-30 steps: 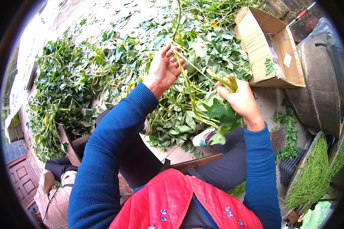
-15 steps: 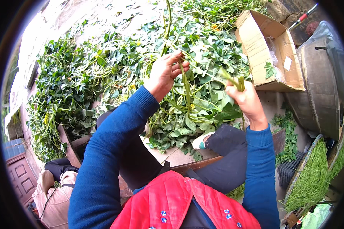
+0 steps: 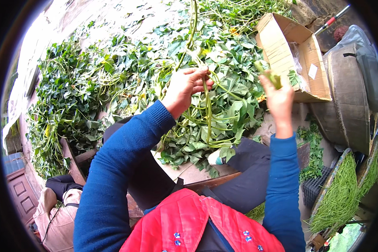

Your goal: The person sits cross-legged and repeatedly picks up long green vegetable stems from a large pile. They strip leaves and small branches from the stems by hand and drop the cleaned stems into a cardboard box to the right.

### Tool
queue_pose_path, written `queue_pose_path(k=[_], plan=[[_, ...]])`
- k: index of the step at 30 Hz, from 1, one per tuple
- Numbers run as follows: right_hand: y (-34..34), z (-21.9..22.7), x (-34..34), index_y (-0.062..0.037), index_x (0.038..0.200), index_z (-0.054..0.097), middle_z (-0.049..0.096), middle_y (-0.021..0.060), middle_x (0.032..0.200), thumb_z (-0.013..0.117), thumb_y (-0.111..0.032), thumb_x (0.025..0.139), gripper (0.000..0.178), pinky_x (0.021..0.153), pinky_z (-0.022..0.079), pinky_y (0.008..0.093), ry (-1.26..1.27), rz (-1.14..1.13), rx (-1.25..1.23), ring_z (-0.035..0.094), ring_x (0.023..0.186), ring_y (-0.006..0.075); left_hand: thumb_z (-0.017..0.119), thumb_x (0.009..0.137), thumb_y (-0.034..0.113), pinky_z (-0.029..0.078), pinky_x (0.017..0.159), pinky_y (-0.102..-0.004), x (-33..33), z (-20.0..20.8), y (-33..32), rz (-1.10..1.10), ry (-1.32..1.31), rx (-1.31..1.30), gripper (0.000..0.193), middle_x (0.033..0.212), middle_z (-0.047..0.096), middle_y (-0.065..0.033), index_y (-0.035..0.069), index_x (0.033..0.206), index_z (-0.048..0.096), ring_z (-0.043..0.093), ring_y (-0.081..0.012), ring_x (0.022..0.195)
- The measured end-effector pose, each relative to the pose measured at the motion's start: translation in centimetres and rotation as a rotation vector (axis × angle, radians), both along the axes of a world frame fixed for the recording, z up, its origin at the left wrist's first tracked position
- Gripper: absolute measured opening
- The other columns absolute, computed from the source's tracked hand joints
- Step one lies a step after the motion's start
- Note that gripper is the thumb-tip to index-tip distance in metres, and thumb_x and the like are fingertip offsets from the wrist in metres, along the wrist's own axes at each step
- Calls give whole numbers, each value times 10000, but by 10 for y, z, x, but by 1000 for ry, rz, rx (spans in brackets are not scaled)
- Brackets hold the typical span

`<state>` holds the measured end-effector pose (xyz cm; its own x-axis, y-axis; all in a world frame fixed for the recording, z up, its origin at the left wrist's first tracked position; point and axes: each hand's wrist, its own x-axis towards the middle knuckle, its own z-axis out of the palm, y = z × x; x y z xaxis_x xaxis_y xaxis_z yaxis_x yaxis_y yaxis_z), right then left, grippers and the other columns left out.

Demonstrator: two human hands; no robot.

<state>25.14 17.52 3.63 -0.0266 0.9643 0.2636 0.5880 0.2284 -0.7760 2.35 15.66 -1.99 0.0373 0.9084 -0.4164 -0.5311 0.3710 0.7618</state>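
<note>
My left hand (image 3: 184, 89) is closed, thumb and fingers pinching a long green leafy vine (image 3: 208, 115). Part of the vine hangs below my fingers, and more stem runs upward beyond them. To the right, my right hand (image 3: 280, 101), a little blurred, grips a short bunch of green stems (image 3: 274, 80) whose ends stick out above the fist. Under and beyond both hands spreads a thick heap of leafy vines (image 3: 130, 86) on the ground.
An open cardboard box (image 3: 277, 40) lies at the far right, beside a large brown drum (image 3: 346, 92). Nearer stand a dark plastic crate (image 3: 311, 190) and a basket of thin green stems (image 3: 334, 201). Another person (image 3: 56, 220) is at the lower left, near a brown door (image 3: 23, 206).
My right hand has risen and shifted right with the stems, toward the box. My left hand has moved slightly right, still pinching the vine.
</note>
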Motion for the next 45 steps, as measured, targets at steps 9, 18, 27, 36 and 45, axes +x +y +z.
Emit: queue_pose_path(k=[9,18,27,36,45], plan=[[-1,-27,-32,-121,855,675,653,81,770,601,-48,712,177,578,498,322,-445,281,266,629,652,246,600,852,180,545,636,-246,4,9,-2,-204,-11,1,228,865,637,-91,-30,941,590,640,-151,671],[13,-26,16,-14,875,598,590,49,706,526,-165,895,168,567,464,281,94,243,-273,583,616,148,534,899,287,530,691,-246,-16,15,1,-300,-91,69,408,955,590,-46,79,1242,460,597,-127,814],[-2,-7,1,3,892,665,658,43,838,691,-202,789,231,731,453,244,163,601,-811,572,751,91,542,836,-25,547,685,-265,-22,24,4,-286,-107,158,699,913,541,-86,167,1405,185,569,-127,783],[-2,-7,15,-8,916,653,639,0,817,689,-154,779,203,706,434,209,235,653,-829,556,738,66,554,828,-8,527,805,-385,-23,26,5,-340,-216,295,725,901,528,-81,188,1413,174,573,-200,862],[8,-42,9,7,808,630,562,-22,667,595,-134,779,148,567,385,236,108,208,-495,462,606,56,580,825,9,518,821,-390,-15,29,3,-418,-156,266,699,919,556,-67,153,1400,208,590,-230,935]])
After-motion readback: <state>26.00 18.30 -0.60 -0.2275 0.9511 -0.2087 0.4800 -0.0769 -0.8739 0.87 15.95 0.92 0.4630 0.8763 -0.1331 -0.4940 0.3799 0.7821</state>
